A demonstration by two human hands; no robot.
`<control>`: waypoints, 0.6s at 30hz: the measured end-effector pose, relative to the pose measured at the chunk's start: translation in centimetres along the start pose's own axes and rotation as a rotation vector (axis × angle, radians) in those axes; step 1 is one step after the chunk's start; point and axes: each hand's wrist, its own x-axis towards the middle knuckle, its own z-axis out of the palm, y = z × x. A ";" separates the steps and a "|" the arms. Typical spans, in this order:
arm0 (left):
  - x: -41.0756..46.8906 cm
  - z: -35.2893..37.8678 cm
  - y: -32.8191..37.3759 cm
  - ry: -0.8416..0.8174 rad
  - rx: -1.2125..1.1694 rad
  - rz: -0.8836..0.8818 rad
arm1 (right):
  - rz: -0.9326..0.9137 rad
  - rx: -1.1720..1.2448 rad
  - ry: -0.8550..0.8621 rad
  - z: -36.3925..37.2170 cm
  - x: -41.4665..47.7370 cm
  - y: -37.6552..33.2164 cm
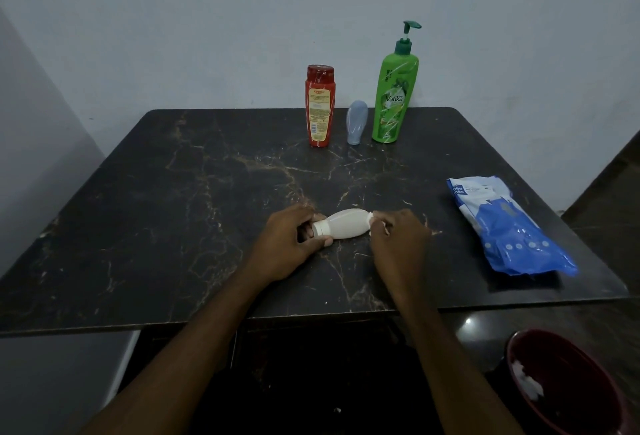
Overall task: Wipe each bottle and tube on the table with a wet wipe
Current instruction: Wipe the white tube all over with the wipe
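Note:
A white tube lies on its side in the middle of the dark marble table, cap pointing left. My left hand grips its cap end. My right hand pinches a small white wet wipe against the tube's flat right end; most of the wipe is hidden under the fingers. At the back of the table stand a red bottle, a small grey-blue tube on its cap, and a tall green pump bottle.
A blue and white pack of wet wipes lies at the table's right side. A dark red bin holding white crumpled wipes sits on the floor at the lower right. A grey wall runs behind the table.

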 end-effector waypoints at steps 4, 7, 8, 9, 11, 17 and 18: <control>0.1 0.1 0.0 0.004 0.013 -0.011 | -0.121 -0.017 -0.064 0.2 -0.7 -0.8; 0.0 0.2 0.1 0.006 0.012 -0.013 | -0.273 0.003 -0.117 0.6 -1.2 -1.1; 0.1 0.2 0.1 0.006 0.013 -0.014 | -0.298 -0.002 -0.126 0.7 -1.2 -1.1; 0.1 0.2 0.0 0.006 0.013 -0.017 | -0.295 -0.006 -0.128 0.7 -1.2 -1.0; 0.1 0.2 0.0 0.005 0.008 -0.017 | -0.215 -0.015 -0.111 0.3 -0.6 -0.6; 0.1 0.3 0.1 0.005 0.017 -0.015 | -0.055 -0.106 -0.063 -0.1 0.3 -0.3; 0.1 0.3 0.2 0.005 0.018 -0.017 | -0.074 -0.110 -0.068 0.3 -0.1 -0.9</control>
